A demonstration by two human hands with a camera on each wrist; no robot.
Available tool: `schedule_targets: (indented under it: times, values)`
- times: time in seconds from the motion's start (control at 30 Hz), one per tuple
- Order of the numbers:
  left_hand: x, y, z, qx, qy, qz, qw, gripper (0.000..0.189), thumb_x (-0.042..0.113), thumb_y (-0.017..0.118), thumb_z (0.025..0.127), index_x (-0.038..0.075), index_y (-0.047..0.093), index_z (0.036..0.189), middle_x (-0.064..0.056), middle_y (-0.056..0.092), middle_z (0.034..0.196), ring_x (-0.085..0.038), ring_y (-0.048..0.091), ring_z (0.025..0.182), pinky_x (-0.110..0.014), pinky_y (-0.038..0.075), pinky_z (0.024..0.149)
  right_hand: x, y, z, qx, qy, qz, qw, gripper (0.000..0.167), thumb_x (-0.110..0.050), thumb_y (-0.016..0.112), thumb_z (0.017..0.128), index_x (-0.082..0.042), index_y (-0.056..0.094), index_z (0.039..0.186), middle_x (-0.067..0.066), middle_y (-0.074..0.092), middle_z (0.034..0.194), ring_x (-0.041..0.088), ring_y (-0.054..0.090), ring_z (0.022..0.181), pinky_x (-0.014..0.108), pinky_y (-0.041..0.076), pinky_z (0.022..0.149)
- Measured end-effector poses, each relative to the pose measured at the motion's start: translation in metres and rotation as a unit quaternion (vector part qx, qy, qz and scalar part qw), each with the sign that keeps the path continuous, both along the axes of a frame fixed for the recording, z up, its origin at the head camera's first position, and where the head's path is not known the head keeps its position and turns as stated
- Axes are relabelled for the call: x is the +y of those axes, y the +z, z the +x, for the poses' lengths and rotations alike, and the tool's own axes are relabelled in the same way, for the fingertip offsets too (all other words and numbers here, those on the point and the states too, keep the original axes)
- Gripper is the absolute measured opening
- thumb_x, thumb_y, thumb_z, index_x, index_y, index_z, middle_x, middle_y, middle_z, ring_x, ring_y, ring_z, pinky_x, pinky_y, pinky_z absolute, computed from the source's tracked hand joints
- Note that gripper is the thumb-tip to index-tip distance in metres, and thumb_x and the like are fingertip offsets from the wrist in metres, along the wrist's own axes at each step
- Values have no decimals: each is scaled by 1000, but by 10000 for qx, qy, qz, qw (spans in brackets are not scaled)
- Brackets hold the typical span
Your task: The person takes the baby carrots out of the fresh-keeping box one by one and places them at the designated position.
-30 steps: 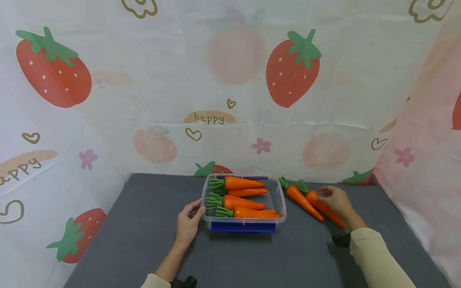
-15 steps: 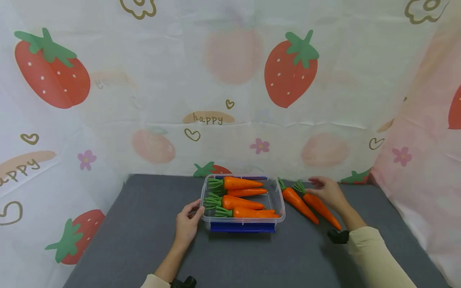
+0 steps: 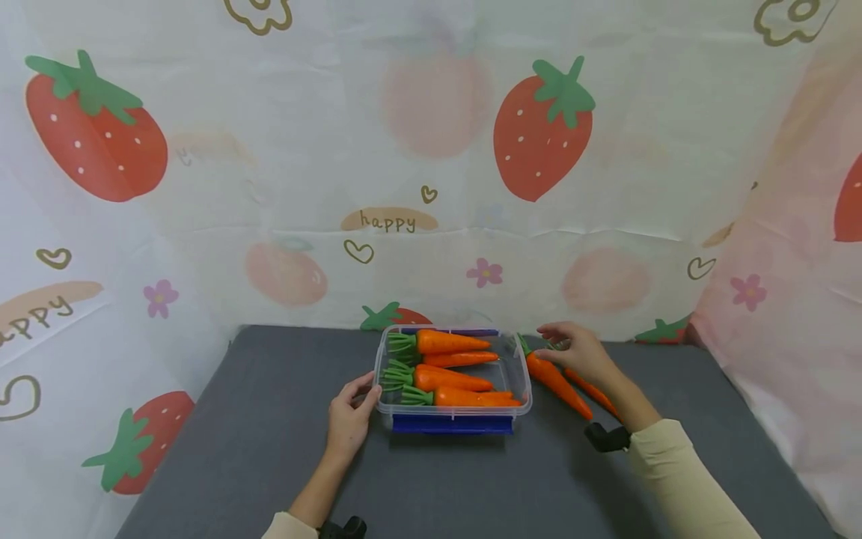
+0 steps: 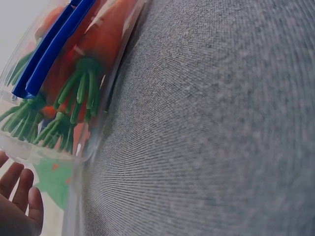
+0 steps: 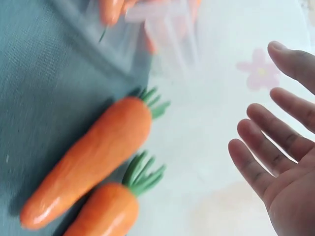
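A clear plastic box (image 3: 453, 411) with blue side clips stands on the grey table, holding several orange carrots (image 3: 454, 343) with green tops. At its left end rests my left hand (image 3: 350, 423), with fingertips against the wall. In the left wrist view, the fingers of that hand (image 4: 22, 196) look relaxed and fairly straight. To the right of the box lie two loose carrots side by side, the nearer-to-box carrot (image 3: 557, 385) and the outer carrot (image 3: 592, 391). My right hand (image 3: 579, 353) hovers over their tops and hides part of the outer one. Its fingers (image 5: 258, 169) are spread and hold nothing.
A grey cloth covers the table (image 3: 269, 419). Behind and at both sides hangs a pale curtain (image 3: 431, 165) printed with strawberries, hearts and flowers. A blue clip (image 3: 453, 424) runs along the box's front side.
My right hand has moved left and away from me, off the outer carrot's body to above the carrot tops. The two loose carrots shifted slightly earlier. My left hand has stayed at the box.
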State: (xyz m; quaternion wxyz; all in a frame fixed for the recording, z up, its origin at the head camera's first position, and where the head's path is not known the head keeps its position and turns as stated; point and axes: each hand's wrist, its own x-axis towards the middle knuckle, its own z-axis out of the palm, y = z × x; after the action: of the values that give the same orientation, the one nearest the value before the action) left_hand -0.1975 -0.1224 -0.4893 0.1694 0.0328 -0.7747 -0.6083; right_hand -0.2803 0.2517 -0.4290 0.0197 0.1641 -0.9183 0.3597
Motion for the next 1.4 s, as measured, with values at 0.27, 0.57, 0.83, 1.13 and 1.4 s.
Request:
schedule_targets:
  times: [0.27,0.57,0.83,1.13,1.4]
  values:
    - [1,3,3,-20,55,44,10000,31,5,66,91,-8,65,119,-26,66,112,-6,62,93,-12,49,75,-32,3,7,-251,548,-273,9978,46,-21,72,89,0,60,128,21,61,123,38,57,110,52,48,94]
    - [1,9,5,-70,49,-56,9999,32,4,65,91,-9,64,120,-27,65,114,-36,63,106,-15,50,78,-65,1,9,-47,1219,-128,9924,44,-24,72,89,0,63,124,17,65,117,31,61,104,49,51,91]
    - [1,-2,-1,-98,66,-88,9999,31,5,66,91,-8,65,119,-25,66,114,-25,63,101,-16,50,76,-84,-4,9,-433,1562,-119,9867,46,-28,72,89,-2,62,125,19,63,123,34,60,108,47,51,93]
    - [-5,-36,-17,-33,192,-65,9998,32,13,68,91,1,67,121,-18,68,114,-5,61,96,-13,48,76,-99,-11,13,-763,1782,-27,9810,47,-30,72,89,-1,62,125,18,64,122,33,61,109,44,51,93]
    - [-5,-36,-18,-37,187,-43,9998,32,13,69,90,2,68,121,-16,68,115,-3,59,96,-13,48,78,-106,-23,10,-826,1966,122,9769,45,-33,73,87,-5,65,121,9,69,116,24,64,104,38,54,89]
